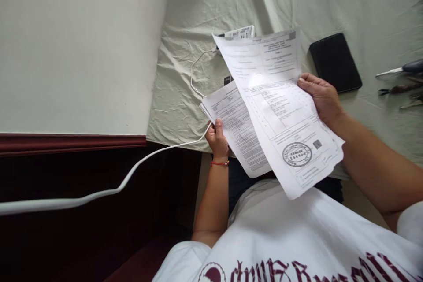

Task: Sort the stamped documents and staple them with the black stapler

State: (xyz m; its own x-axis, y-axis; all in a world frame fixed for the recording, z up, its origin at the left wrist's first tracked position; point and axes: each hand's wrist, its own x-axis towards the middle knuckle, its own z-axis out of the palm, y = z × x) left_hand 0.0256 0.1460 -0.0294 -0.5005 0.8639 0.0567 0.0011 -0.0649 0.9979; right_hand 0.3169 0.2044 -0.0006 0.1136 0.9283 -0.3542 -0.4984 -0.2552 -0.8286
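My left hand (pixel 218 141) is closed on the left edge of a small stack of printed sheets (pixel 236 128), thumb on top and fingers underneath. In my right hand (pixel 320 97) is a single printed sheet (pixel 274 97), pinched at its right edge. That sheet has a table of text, an oval ink stamp and a small dark square code near its lower end. It is tilted and overlaps the right part of the stack. Both papers are held above the table's near edge, over my lap. A white cable (pixel 132 172) passes close by my left hand.
A wrinkled pale green cloth (pixel 185 22) covers the table. A white box-like device (pixel 243 31) lies partly behind the sheet, with a small black item (pixel 228 80) nearer. On the right are a black case (pixel 335 61), a screwdriver-like tool (pixel 408 67) and keys (pixel 413 101). A white wall (pixel 76 48) stands left.
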